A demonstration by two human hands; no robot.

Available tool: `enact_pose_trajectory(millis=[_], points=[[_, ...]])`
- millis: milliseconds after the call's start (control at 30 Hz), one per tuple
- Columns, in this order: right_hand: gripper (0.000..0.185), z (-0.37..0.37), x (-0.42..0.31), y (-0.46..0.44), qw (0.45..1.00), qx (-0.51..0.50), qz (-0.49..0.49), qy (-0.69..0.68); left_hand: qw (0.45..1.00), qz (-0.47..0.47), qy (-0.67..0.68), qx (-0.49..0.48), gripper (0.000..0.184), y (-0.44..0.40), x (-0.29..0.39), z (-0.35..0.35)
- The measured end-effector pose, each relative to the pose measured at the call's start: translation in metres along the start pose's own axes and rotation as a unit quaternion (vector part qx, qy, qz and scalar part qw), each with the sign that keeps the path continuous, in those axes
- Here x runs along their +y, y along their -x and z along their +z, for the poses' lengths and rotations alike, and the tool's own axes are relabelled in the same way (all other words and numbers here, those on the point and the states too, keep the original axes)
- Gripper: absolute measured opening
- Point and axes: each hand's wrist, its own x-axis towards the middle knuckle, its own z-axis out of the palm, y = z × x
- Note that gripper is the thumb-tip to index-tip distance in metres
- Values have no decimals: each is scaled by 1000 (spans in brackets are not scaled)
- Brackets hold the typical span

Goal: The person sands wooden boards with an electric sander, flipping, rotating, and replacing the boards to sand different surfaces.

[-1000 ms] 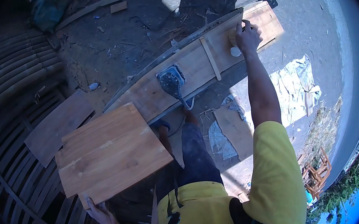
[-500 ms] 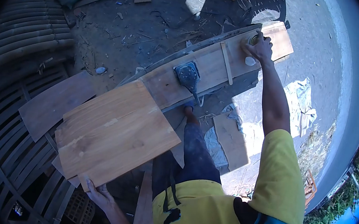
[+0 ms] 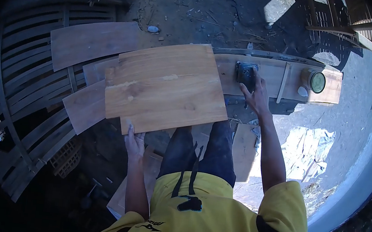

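My left hand (image 3: 134, 144) grips the lower left corner of a wide wooden panel (image 3: 166, 86), thumb on top and the fingers partly hidden beneath. The panel has pale filler-like streaks and overlaps the left end of a long plank bench (image 3: 270, 80). My right hand (image 3: 257, 95) is at a dark, dusty sander-like tool (image 3: 246, 72) on the bench, fingers apart and nothing visible between them. Farther right stand a thin wooden strip (image 3: 284, 82) lying across the bench, a round tin (image 3: 317, 82) and a white scrap (image 3: 302, 91) beside it.
Thin boards (image 3: 93, 41) lie on a slatted bamboo frame (image 3: 29, 84) at the left. A flat brown sheet (image 3: 243, 152) and a white cloth (image 3: 308, 150) are on the ground at right. A wooden chair-like frame (image 3: 331, 29) stands at the upper right.
My right hand has left the tin and moved back along the bench to the dark tool. The view has turned, and the panel now lies more level, still in my left hand.
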Motion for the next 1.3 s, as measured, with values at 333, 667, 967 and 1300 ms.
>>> enact_pose_trajectory(millis=[333,667,967,1300], points=[[83,22,-6,-25,993,63,81,58,983,-109,103,-103,43,-27,-90,-22],[79,-88,35,86,976,176,117,55,954,-163,169,-186,34,-37,-149,7],[76,-83,36,147,967,149,178,102,941,-256,149,-164,47,-77,-221,49],[80,-11,-30,133,973,70,220,4,915,-77,-383,-102,21,-84,-176,33]])
